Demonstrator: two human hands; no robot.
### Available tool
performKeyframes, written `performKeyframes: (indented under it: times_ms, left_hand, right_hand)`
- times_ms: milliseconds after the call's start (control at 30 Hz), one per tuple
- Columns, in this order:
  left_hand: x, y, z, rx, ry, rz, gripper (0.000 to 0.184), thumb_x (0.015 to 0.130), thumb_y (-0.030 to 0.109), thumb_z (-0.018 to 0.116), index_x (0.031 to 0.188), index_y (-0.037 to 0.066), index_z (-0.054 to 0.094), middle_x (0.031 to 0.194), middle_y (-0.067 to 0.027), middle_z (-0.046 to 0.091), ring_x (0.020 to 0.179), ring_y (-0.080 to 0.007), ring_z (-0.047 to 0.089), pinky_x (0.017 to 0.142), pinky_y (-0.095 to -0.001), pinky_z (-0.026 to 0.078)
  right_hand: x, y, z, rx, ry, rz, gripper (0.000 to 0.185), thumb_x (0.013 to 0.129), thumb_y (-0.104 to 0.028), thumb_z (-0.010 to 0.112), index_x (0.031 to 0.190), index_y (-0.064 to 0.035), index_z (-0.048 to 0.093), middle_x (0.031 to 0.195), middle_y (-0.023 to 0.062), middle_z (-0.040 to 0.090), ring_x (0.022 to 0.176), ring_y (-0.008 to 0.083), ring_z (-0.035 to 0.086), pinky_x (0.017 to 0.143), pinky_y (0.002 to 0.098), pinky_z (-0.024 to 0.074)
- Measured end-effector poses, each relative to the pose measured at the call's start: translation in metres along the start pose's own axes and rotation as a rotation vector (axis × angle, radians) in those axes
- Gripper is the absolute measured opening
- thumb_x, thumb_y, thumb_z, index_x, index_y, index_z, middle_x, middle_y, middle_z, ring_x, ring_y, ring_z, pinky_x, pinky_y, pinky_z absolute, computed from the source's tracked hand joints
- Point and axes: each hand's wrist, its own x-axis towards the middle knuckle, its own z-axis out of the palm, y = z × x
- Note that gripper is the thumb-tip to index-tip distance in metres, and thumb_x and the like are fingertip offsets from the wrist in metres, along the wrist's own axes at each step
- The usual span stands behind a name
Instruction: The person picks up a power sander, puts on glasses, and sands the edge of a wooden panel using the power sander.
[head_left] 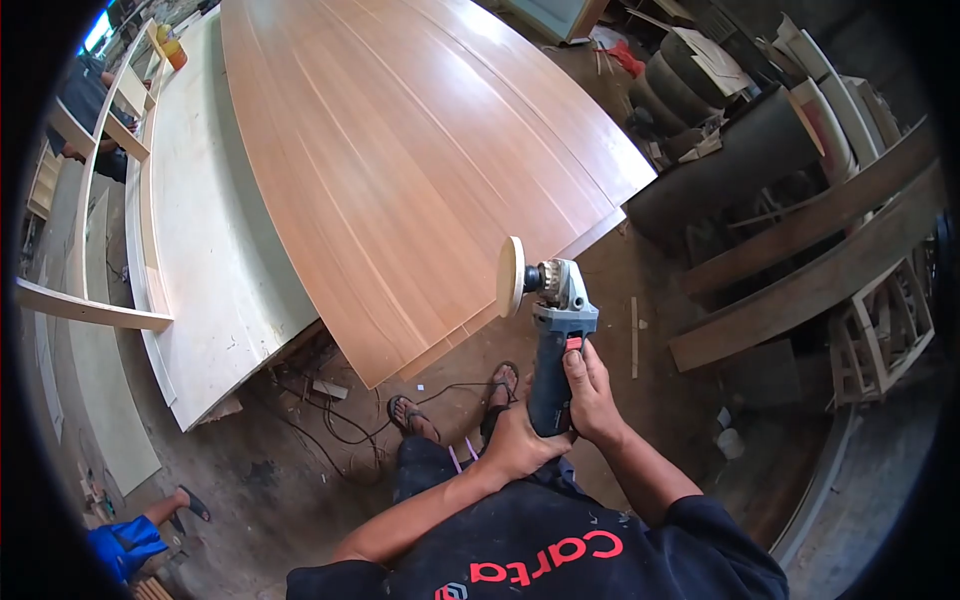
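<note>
An angle grinder (553, 365) with a blue-grey body and a pale round pad (511, 278) stands nearly upright in front of my body. My left hand (525, 440) is wrapped round the lower end of its body. My right hand (592, 388) grips it from the right side, with the thumb just below the red switch (573, 344). The pad is turned on edge, facing left. Beyond it lies a large glossy wood-grain panel (400, 180); in this view the pad overlaps the panel's near edge, and I cannot tell whether they touch.
Left of the panel is a pale board (215, 220) with a curved wooden frame (95, 310). Cords (335, 425) lie on the floor near my feet. Long planks (800, 250) and tyres (680, 90) are on the right. Other people are at the left edge, one in blue shorts (125, 545).
</note>
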Motion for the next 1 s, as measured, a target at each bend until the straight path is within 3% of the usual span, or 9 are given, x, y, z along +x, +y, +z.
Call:
performKeyframes:
  times_ms: [167, 333, 400, 567, 633, 733, 833, 933, 1000]
  left_hand:
    - [-0.001, -0.006, -0.005, 0.08, 0.06, 0.039, 0.058, 0.074, 0.016, 0.086, 0.124, -0.001, 0.063, 0.096, -0.0139, 0.076, 0.079, -0.025, 0.072, 0.072, -0.0321, 0.055]
    - [-0.006, -0.026, 0.002, -0.04, 0.043, 0.015, 0.058, 0.074, 0.017, 0.084, 0.125, 0.0, 0.062, 0.084, -0.0097, 0.073, 0.066, -0.0219, 0.068, 0.062, -0.0312, 0.051]
    - [-0.001, -0.031, -0.003, -0.096, -0.196, -0.056, 0.056, 0.075, 0.018, 0.083, 0.124, 0.001, 0.061, 0.092, -0.0095, 0.073, 0.071, -0.019, 0.065, 0.07, -0.0295, 0.052]
    - [-0.01, -0.01, -0.012, -0.227, -0.266, -0.122, 0.047, 0.077, 0.02, 0.085, 0.115, 0.001, 0.067, 0.089, -0.0089, 0.073, 0.069, -0.0173, 0.064, 0.069, -0.0294, 0.052]
    - [-0.008, -0.009, -0.038, -0.026, -0.397, -0.153, 0.035, 0.083, 0.024, 0.083, 0.105, 0.0, 0.07, 0.086, -0.0086, 0.073, 0.068, -0.018, 0.064, 0.067, -0.0286, 0.051]
    - [-0.027, -0.049, -0.104, 0.033, 0.187, -0.192, 0.039, 0.095, 0.036, 0.075, 0.101, -0.003, 0.068, 0.081, -0.01, 0.071, 0.07, -0.0179, 0.064, 0.067, -0.0301, 0.05]
    - [-0.038, -0.101, -0.166, 0.185, 0.845, -0.181, 0.041, 0.097, 0.033, 0.073, 0.109, -0.005, 0.064, 0.088, -0.015, 0.069, 0.08, -0.018, 0.066, 0.072, -0.0283, 0.051]
    - [-0.019, -0.115, -0.19, 0.02, 0.959, 0.018, 0.039, 0.097, 0.03, 0.073, 0.112, -0.005, 0.064, 0.093, -0.0136, 0.069, 0.078, -0.0155, 0.064, 0.072, -0.026, 0.051]
    - [-0.018, -0.116, -0.201, -0.046, 0.811, 0.066, 0.039, 0.096, 0.03, 0.075, 0.11, -0.005, 0.066, 0.09, -0.0109, 0.07, 0.073, -0.0146, 0.061, 0.068, -0.0272, 0.049]
  right_hand:
    - [0.003, 0.01, 0.005, -0.244, 0.085, -0.099, 0.037, 0.113, -0.037, 0.042, 0.123, -0.0037, 0.054, 0.098, 0.007, 0.062, 0.078, 0.0127, 0.057, 0.071, 0.0294, 0.0479]
    - [0.001, 0.033, -0.013, -0.231, 0.101, 0.021, 0.041, 0.113, -0.041, 0.039, 0.117, -0.0038, 0.057, 0.096, 0.0064, 0.06, 0.078, 0.0123, 0.053, 0.072, 0.029, 0.0461]
    - [-0.002, 0.017, -0.006, 0.113, 0.092, 0.135, 0.037, 0.107, -0.04, 0.052, 0.122, -0.0057, 0.054, 0.092, 0.0116, 0.066, 0.069, 0.0188, 0.067, 0.062, 0.0301, 0.0543]
    - [-0.008, -0.008, 0.01, -0.023, -0.017, 0.045, 0.033, 0.099, -0.022, 0.065, 0.123, -0.0027, 0.052, 0.093, 0.0094, 0.062, 0.075, 0.019, 0.064, 0.064, 0.0323, 0.0499]
    - [-0.005, -0.013, 0.013, -0.199, -0.02, -0.012, 0.036, 0.097, -0.019, 0.067, 0.124, -0.002, 0.051, 0.093, 0.0109, 0.063, 0.075, 0.0212, 0.066, 0.064, 0.034, 0.0507]
    - [-0.005, -0.016, 0.018, -0.684, -0.071, -0.174, 0.048, 0.089, -0.013, 0.073, 0.128, 0.0002, 0.048, 0.094, 0.0153, 0.066, 0.076, 0.0279, 0.07, 0.064, 0.0392, 0.0533]
    - [-0.019, -0.015, 0.038, -0.858, -0.075, -0.061, 0.051, 0.089, -0.015, 0.074, 0.129, 0.0017, 0.047, 0.097, 0.0194, 0.067, 0.077, 0.0322, 0.07, 0.066, 0.0418, 0.0542]
    - [-0.034, -0.007, 0.061, -1.036, -0.08, 0.056, 0.054, 0.088, -0.017, 0.075, 0.129, 0.0032, 0.046, 0.099, 0.0235, 0.068, 0.079, 0.0365, 0.071, 0.069, 0.0443, 0.055]
    - [-0.04, 0.009, 0.072, -1.079, -0.119, 0.073, 0.056, 0.088, -0.016, 0.075, 0.131, 0.0046, 0.046, 0.101, 0.0246, 0.068, 0.082, 0.0377, 0.071, 0.072, 0.0451, 0.0554]
